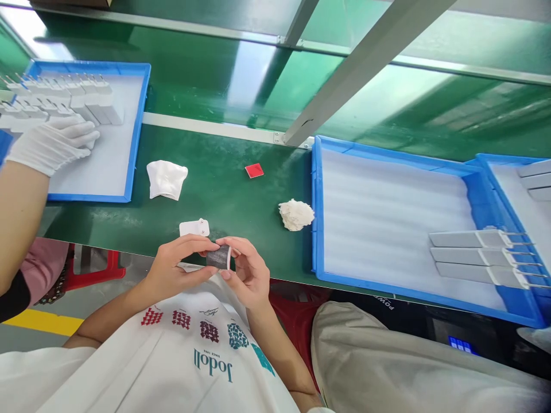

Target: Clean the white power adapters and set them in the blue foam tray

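Close to my chest, at the table's near edge, I hold a small dark grey piece with a white rim [219, 257] between both hands. My left hand [178, 267] grips its left end with thumb and fingers. My right hand [247, 272] pinches the white-rimmed right end. The frame does not settle what kind of piece it is. Just beyond my left fingers lies a white plug adapter [193, 228] with small metal studs at one end. Farther out on the green table [224, 195] are a crumpled white cloth [167, 179] and a small red square [254, 170].
A lump of whitish putty-like material [296, 215] sits beside a blue tray [317, 229] holding several white adapters [467, 256]. At left, a co-worker's gloved hand [55, 143] reaches into another blue tray [134, 155] with rows of adapters. A metal post [365, 63] slants above the table.
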Tool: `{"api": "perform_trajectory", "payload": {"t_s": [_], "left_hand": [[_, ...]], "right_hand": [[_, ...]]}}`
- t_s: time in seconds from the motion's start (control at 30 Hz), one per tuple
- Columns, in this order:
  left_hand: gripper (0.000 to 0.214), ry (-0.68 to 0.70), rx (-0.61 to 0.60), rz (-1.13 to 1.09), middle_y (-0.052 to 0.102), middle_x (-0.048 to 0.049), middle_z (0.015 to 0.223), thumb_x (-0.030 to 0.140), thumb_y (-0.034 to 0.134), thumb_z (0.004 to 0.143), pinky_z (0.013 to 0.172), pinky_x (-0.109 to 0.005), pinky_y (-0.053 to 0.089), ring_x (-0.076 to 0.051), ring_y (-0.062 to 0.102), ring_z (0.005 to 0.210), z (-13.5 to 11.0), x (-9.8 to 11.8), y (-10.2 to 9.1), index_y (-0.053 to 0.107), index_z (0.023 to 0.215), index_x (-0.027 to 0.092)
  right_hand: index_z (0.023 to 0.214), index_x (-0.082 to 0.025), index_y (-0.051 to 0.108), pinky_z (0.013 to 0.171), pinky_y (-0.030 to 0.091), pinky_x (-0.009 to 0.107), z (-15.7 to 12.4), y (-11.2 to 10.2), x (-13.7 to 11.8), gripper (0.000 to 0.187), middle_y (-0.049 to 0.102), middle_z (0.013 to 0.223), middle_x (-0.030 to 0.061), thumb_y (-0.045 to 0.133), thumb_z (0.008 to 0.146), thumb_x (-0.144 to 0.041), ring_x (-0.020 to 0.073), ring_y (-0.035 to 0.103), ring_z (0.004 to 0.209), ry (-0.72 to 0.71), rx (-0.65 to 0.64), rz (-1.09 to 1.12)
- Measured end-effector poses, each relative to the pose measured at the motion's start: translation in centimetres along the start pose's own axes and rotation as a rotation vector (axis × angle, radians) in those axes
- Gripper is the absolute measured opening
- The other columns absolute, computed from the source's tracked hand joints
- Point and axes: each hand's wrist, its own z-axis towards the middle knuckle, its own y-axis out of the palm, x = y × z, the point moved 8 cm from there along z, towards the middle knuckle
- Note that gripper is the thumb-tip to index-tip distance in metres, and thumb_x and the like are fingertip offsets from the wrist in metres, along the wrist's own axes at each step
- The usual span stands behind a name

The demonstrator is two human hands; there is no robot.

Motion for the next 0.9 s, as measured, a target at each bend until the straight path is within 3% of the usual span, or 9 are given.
{"api": "perform_trajectory", "payload": {"t_s": [0.2,0.37,0.63,0.77,0.9], "left_hand": [[0.01,-0.035,0.042,0.006,0.078,-0.0035,0.086,0.023,0.071,0.086,0.063,-0.025,0.059,-0.015,0.072,0.071,-0.1,-0.4,0.0,0.072,0.095,0.021],[0.005,-0.042,0.096,0.015,0.077,-0.0024,0.08,0.023,0.073,0.085,0.061,-0.024,0.058,-0.015,0.072,0.068,-0.4,-0.6,0.0,0.07,0.088,0.021],[0.009,0.114,0.211,0.13,0.072,0.0004,0.077,0.018,0.071,0.087,0.061,-0.023,0.057,-0.013,0.069,0.069,-0.5,-0.2,0.6,0.064,0.091,0.022],[0.013,0.244,0.204,0.318,0.07,-0.0003,0.082,0.02,0.07,0.089,0.063,-0.026,0.058,-0.013,0.068,0.071,-0.8,0.8,0.6,0.063,0.099,0.023],[0.021,0.32,0.247,0.444,0.067,-0.0028,0.091,0.024,0.07,0.089,0.067,-0.029,0.058,-0.016,0.067,0.079,-1.5,0.9,-1.0,0.061,0.108,0.024]], "right_hand": [[0.121,-0.029,0.066,0.078,0.06,0.039,0.0,0.1,0.0,0.034,0.072,0.105,0.0083,0.067,0.091,-0.044,0.0228,0.068,0.092,-0.031,0.015,-0.018],[0.111,-0.026,0.066,0.073,0.06,0.034,-0.5,0.4,1.7,0.037,0.07,0.1,0.0069,0.069,0.087,-0.054,0.02,0.068,0.085,0.192,0.091,0.068],[0.101,-0.025,0.061,0.076,0.057,0.031,-0.8,1.5,1.4,0.016,0.065,0.098,0.0054,0.062,0.095,-0.04,0.0179,0.066,0.09,0.136,0.229,0.09],[0.094,-0.024,0.057,0.074,0.057,0.03,-0.7,1.2,2.3,0.017,0.067,0.098,0.0057,0.062,0.094,-0.04,0.0158,0.065,0.083,0.259,0.261,0.168],[0.097,-0.024,0.055,0.061,0.058,0.028,0.1,-0.1,4.0,0.022,0.069,0.084,0.0022,0.061,0.094,-0.045,0.0158,0.067,0.073,0.413,0.245,0.276]]}}
